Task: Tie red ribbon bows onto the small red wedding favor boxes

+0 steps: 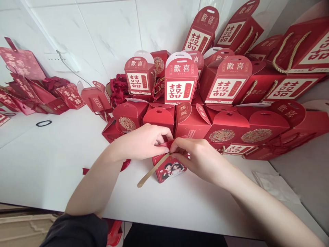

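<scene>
White table (51, 171), red box (167, 169) under fingers (180, 145)

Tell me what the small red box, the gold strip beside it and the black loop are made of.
The small red box looks like printed card, with crisp folds and a slight sheen. The gold strip seems stiff card or ribbon; its flat face leaves that open. The black loop looks like matte rubber or elastic.
</scene>
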Motion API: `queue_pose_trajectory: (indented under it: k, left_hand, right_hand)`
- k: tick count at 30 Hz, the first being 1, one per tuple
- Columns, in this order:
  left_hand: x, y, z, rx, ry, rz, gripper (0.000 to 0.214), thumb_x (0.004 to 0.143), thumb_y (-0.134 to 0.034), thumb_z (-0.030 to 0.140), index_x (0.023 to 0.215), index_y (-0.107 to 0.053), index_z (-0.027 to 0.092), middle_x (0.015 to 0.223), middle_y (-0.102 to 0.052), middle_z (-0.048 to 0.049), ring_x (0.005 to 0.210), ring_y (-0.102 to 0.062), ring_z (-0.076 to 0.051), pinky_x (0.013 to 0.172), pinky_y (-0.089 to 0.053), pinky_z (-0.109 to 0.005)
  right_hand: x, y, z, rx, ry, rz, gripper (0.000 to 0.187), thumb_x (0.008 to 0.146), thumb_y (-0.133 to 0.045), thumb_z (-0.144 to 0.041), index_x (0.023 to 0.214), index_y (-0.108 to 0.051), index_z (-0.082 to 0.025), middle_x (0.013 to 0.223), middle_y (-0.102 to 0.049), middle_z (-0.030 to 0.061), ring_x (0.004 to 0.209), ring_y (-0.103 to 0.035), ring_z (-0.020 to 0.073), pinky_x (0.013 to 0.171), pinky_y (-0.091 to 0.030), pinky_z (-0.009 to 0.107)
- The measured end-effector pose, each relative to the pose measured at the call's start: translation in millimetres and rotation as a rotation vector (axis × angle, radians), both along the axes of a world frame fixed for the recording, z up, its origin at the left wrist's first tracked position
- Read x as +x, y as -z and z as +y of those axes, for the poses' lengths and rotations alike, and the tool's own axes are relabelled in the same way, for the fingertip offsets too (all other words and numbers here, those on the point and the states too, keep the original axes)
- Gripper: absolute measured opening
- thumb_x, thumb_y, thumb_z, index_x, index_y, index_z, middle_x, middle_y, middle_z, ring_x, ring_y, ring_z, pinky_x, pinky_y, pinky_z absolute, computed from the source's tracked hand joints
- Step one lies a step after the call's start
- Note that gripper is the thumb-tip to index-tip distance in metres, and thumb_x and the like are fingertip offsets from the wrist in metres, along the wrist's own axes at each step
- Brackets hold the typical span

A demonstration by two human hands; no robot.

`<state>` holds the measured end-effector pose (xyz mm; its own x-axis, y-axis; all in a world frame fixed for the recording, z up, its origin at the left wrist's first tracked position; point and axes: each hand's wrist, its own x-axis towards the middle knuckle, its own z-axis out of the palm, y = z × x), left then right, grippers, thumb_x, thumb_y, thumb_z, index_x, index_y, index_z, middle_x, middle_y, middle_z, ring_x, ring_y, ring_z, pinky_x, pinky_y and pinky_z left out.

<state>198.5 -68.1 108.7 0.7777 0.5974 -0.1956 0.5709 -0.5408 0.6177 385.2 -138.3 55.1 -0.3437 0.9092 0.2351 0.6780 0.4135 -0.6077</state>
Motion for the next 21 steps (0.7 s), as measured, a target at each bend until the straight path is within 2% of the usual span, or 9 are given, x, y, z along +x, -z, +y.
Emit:
queue_pose_trajectory:
  k: [1, 4, 8, 11, 15, 21]
  left_hand:
    - [-0.4, 0.5, 1.0, 0.025, 0.009, 0.02, 0.007, 0.082, -0.053, 0.023, 0.081, -0.059, 0.019, 0.064, -0.06, 0.004, 0.057, -0.052, -0.01, 0.051, -0.036, -0.022]
    - [-0.9, 2.4, 4.3, 0.097, 0.042, 0.073, 0.02, 0.08, -0.054, 0.024, 0.062, -0.049, 0.017, 0.056, -0.046, 0.0046, 0.052, -0.038, -0.008, 0.047, -0.026, -0.024]
    - [-0.9, 3.5, 6.5, 0.113, 0.052, 0.107, 0.026, 0.08, -0.053, 0.025, 0.058, -0.04, 0.017, 0.053, -0.036, 0.0049, 0.051, -0.03, -0.008, 0.046, -0.02, -0.026]
    - [-1.7, 1.8, 6.0, 0.127, 0.074, 0.124, 0.025, 0.08, -0.054, 0.027, 0.059, -0.042, 0.018, 0.055, -0.038, 0.0047, 0.051, -0.032, -0.009, 0.046, -0.022, -0.027]
    - [-1.4, 1.4, 3.6, 0.182, 0.122, 0.171, 0.031, 0.074, -0.065, 0.038, 0.062, -0.044, 0.018, 0.056, -0.039, 0.0049, 0.051, -0.034, -0.009, 0.046, -0.023, -0.027]
    - [4.8, 9.9, 1.2, 0.255, 0.013, 0.165, 0.033, 0.077, -0.058, 0.033, 0.058, -0.035, 0.018, 0.054, -0.04, 0.0036, 0.051, -0.034, -0.01, 0.047, -0.023, -0.028]
  right_hand:
    - [0.5, 0.0, 0.1, 0.002, -0.009, 0.012, 0.013, 0.086, -0.061, -0.01, 0.087, -0.059, -0.022, 0.078, -0.066, -0.0046, 0.061, -0.056, 0.0089, 0.057, -0.039, 0.02]
    - [2.0, 0.4, 0.6, 0.001, -0.014, 0.033, 0.014, 0.085, -0.062, -0.01, 0.088, -0.06, -0.024, 0.078, -0.066, -0.006, 0.061, -0.056, 0.0084, 0.057, -0.039, 0.019]
    - [2.4, 0.1, 0.2, 0.007, -0.018, 0.045, 0.014, 0.087, -0.061, -0.01, 0.089, -0.063, -0.024, 0.082, -0.068, -0.0054, 0.066, -0.058, 0.0088, 0.06, -0.041, 0.019]
    - [2.9, -0.8, -0.3, 0.009, -0.03, 0.063, 0.015, 0.087, -0.061, -0.009, 0.089, -0.064, -0.023, 0.084, -0.069, -0.0051, 0.067, -0.058, 0.0086, 0.063, -0.042, 0.019]
    - [4.2, -1.4, 1.0, 0.001, -0.033, 0.098, 0.016, 0.085, -0.061, -0.007, 0.087, -0.064, -0.022, 0.08, -0.069, -0.0053, 0.063, -0.057, 0.0082, 0.06, -0.043, 0.018]
    - [5.5, 1.1, 5.3, -0.056, -0.078, 0.152, 0.015, 0.085, -0.062, -0.009, 0.092, -0.064, -0.022, 0.087, -0.071, -0.0017, 0.071, -0.064, 0.012, 0.066, -0.048, 0.022]
